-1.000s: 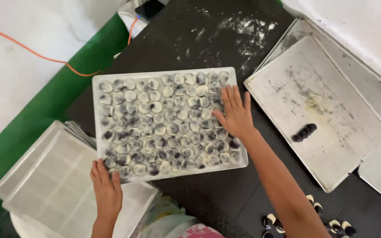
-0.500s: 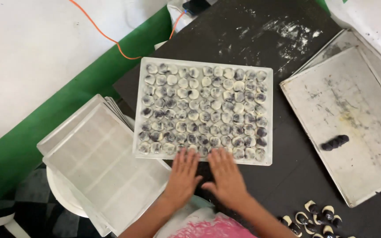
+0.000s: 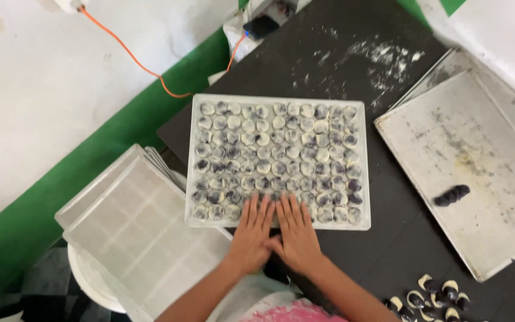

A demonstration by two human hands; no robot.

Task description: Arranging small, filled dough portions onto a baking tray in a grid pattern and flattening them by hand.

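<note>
Covering floured black table (image 3: 329,53), green-trimmed white wall (image 3: 43,89)

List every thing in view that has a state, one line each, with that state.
White compartment tray of round dough pieces: filled, flat on the black table.
Left hand: open, palm down, fingers on the tray's near rows.
Right hand: open, palm down beside the left.
Grey metal baking sheet: nearly bare, one small dark lump on it.
Stack of white trays: unfilled, resting on a white bucket.
</note>
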